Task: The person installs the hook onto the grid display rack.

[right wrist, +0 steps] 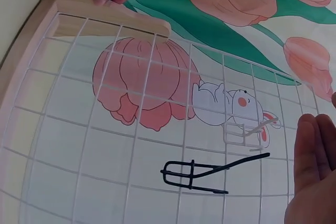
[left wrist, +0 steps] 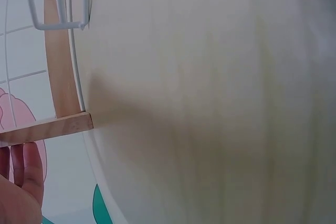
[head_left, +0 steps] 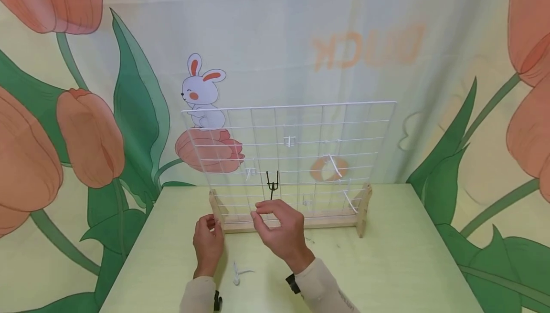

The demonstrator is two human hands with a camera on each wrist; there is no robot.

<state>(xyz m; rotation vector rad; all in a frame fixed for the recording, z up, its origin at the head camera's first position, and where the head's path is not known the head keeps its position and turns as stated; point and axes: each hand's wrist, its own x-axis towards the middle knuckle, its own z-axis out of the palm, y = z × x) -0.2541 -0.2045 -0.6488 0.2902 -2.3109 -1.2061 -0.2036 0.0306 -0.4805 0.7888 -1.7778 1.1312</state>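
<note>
Gripping the wooden stand (head_left: 216,210) with our left hand (head_left: 208,241), our right hand (head_left: 281,229) pinches the light, stiff black hook (head_left: 272,186) by its stem.

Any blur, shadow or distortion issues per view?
Head: sharp, even light, faint shadow under the hands, white grid panel low-contrast against the backdrop. Left wrist: mostly bare table, soft, with a broad shadow by the wooden stand. Right wrist: tilted, grid lines bowed, black hook crisp, right hand slightly soft.

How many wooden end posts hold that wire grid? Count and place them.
2. The left post stands at the wire grid's left end, with the left hand at it; the right post stands at the right end, untouched. None looks hidden.
</note>
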